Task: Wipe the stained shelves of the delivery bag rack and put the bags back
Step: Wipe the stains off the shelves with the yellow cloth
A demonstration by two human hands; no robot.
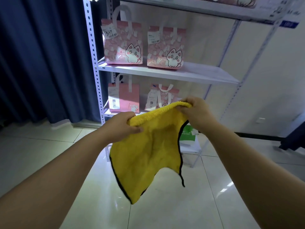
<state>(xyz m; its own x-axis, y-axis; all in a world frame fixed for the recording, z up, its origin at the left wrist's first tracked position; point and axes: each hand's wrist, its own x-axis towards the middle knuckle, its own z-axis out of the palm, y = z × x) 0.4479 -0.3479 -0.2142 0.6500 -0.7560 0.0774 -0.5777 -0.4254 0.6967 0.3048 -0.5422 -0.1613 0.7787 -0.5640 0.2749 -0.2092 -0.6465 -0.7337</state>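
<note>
A yellow cloth (148,151) hangs at frame center, its top edge pinched by the left hand (122,128) and right hand (196,111), fingers clamped on it. Behind, a white rack (165,73) holds pink cat-print bags (123,45) on its shelves.

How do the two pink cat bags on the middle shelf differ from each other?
The left bag has tall white handles standing upright above its top, while the right bag has shorter handles lying down against its front. The left bag's receipt hangs tilted with large handwritten digits; the right bag's receipt sits straight and shows only small print. Both are pink, carry the same white cartoon cat, and stand upright, apart, on the same shelf.
</note>
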